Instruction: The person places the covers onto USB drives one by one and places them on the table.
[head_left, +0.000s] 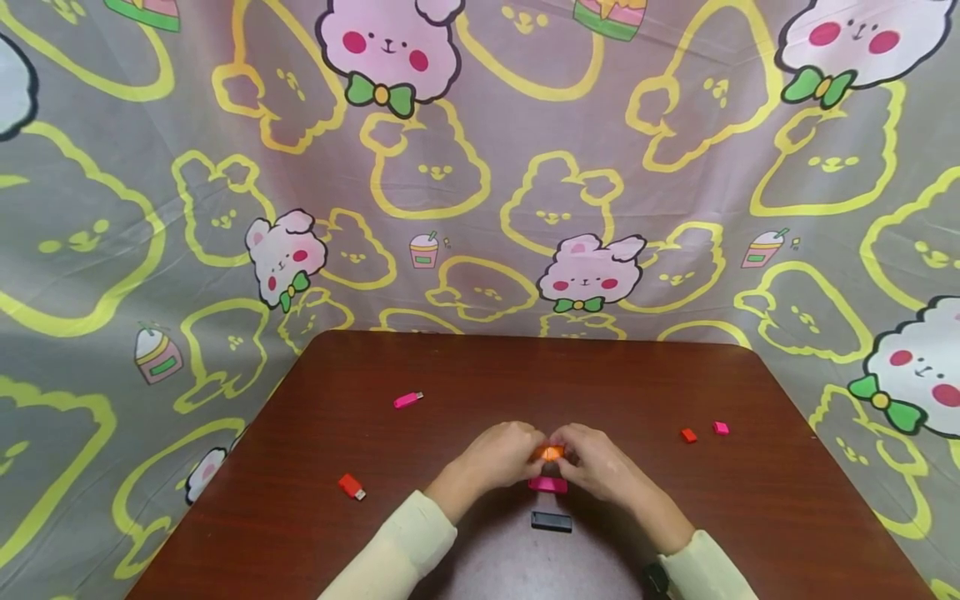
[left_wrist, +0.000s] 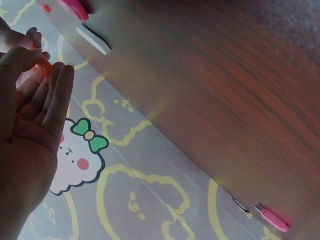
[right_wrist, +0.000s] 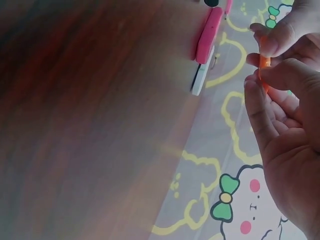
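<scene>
Both hands meet near the middle of the table, and their fingertips pinch a small orange stick-shaped piece (head_left: 552, 453). My left hand (head_left: 504, 452) grips it from the left, my right hand (head_left: 602, 468) from the right. Fingers cover much of the orange piece (right_wrist: 265, 62), so its exact kind is hidden. In the right wrist view, thumbs and fingertips of both hands press on it above the table. Just below the hands in the head view lies a bright pink oblong thing (head_left: 548, 485). Nearer still is a dark oblong thing (head_left: 551, 522).
A pink USB stick (head_left: 407, 400) with bare metal plug lies at the back left. A red USB stick (head_left: 351, 487) rests front left, plug exposed. Toward the right lie a small red piece (head_left: 688, 435) and a small pink piece (head_left: 721, 428). A patterned cloth (head_left: 480, 167) hangs behind the table.
</scene>
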